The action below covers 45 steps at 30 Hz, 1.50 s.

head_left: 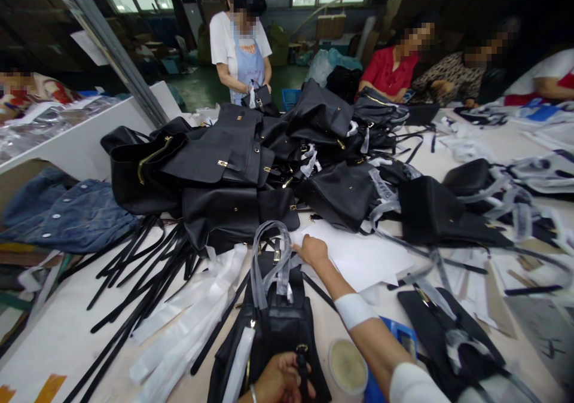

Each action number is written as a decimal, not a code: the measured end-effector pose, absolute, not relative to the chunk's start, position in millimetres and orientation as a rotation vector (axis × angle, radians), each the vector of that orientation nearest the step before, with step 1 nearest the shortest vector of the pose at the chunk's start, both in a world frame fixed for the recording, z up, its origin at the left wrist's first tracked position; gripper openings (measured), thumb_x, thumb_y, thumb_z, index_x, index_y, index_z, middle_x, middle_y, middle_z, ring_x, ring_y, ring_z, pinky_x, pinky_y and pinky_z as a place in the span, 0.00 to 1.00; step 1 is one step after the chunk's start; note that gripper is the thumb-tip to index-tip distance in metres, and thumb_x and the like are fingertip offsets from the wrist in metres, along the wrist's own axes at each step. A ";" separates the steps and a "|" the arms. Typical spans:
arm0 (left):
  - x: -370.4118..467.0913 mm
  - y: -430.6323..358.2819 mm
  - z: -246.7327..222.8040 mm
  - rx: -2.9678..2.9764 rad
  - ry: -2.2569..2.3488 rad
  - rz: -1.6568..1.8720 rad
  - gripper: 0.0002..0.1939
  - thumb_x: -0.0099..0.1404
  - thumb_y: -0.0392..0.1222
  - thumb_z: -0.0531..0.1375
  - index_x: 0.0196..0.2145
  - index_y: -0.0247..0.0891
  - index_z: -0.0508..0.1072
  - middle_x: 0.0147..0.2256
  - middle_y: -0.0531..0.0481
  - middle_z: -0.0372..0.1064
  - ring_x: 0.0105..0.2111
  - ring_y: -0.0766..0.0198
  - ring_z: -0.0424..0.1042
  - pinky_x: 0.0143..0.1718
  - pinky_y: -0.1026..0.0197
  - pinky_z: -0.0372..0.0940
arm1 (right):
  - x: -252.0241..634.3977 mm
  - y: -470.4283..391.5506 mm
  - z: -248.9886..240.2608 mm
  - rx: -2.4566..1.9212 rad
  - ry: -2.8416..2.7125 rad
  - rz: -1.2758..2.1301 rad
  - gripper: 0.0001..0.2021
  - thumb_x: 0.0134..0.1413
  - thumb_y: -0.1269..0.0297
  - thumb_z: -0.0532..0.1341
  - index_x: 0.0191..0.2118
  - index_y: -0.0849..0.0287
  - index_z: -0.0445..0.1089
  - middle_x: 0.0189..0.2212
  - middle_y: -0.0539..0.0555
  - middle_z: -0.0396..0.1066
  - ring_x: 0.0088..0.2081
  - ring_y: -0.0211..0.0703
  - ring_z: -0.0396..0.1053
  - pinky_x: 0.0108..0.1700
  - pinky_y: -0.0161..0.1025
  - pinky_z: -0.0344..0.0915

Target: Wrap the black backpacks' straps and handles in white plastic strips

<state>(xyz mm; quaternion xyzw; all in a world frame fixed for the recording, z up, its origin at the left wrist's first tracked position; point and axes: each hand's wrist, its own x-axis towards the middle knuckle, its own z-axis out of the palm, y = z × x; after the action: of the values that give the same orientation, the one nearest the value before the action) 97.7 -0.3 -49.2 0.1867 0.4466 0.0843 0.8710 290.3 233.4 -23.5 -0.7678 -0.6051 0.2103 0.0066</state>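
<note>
Partly cut off, left hand (280, 382) grips black bag (273, 331).

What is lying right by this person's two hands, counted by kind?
black bag: 1
white paper sheet: 1
round tub: 1
blue plastic item: 1
Total: 4

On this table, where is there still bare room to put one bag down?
Bare tabletop shows at the near left, bordered by the loose black straps and the table edge. A smaller patch is the white sheet beside the right hand. The middle is crowded with the bag pile; the left hand holds a black bag.
</note>
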 end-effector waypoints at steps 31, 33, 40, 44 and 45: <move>90.4 -7.4 -38.4 0.474 0.854 0.245 0.20 0.44 0.39 0.59 0.37 0.33 0.64 0.29 0.39 0.75 0.16 0.66 0.69 0.15 0.67 0.60 | 347.5 136.1 -1.7 -1.904 -1.340 0.571 0.18 0.53 0.62 0.50 0.49 0.61 0.63 0.39 0.57 0.70 0.39 0.44 0.69 0.44 0.40 0.64; 90.1 -9.9 -34.6 0.502 0.852 0.261 0.20 0.47 0.43 0.61 0.38 0.33 0.63 0.30 0.40 0.75 0.16 0.66 0.70 0.16 0.67 0.60 | 345.4 125.4 -0.4 -1.900 -1.316 0.615 0.20 0.52 0.63 0.50 0.51 0.61 0.62 0.40 0.57 0.69 0.39 0.44 0.69 0.44 0.42 0.64; 91.2 -15.8 -26.1 0.663 0.907 0.292 0.24 0.52 0.56 0.59 0.38 0.33 0.63 0.29 0.40 0.75 0.15 0.70 0.67 0.15 0.69 0.57 | 328.0 85.0 19.4 -1.755 -1.273 0.736 0.17 0.52 0.63 0.49 0.48 0.60 0.63 0.43 0.57 0.70 0.42 0.45 0.68 0.46 0.41 0.63; 92.8 -16.1 -26.2 0.761 0.972 0.320 0.23 0.50 0.55 0.60 0.35 0.33 0.63 0.28 0.43 0.75 0.14 0.70 0.65 0.14 0.69 0.55 | 316.1 59.4 32.4 -1.692 -1.266 0.735 0.14 0.54 0.63 0.49 0.45 0.59 0.63 0.42 0.56 0.69 0.42 0.45 0.67 0.46 0.41 0.62; 93.2 -16.2 -26.2 0.775 0.982 0.325 0.22 0.50 0.54 0.60 0.34 0.33 0.63 0.28 0.43 0.74 0.14 0.70 0.65 0.14 0.69 0.54 | 313.0 53.3 34.9 -1.671 -1.264 0.741 0.13 0.55 0.63 0.49 0.45 0.58 0.63 0.41 0.56 0.69 0.42 0.45 0.67 0.46 0.41 0.62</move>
<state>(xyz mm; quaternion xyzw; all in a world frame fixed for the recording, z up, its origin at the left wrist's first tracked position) 93.2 -16.2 -26.2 0.3610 0.4575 0.1514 0.7984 313.0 53.3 34.9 -0.6738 -0.5098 0.2988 0.4436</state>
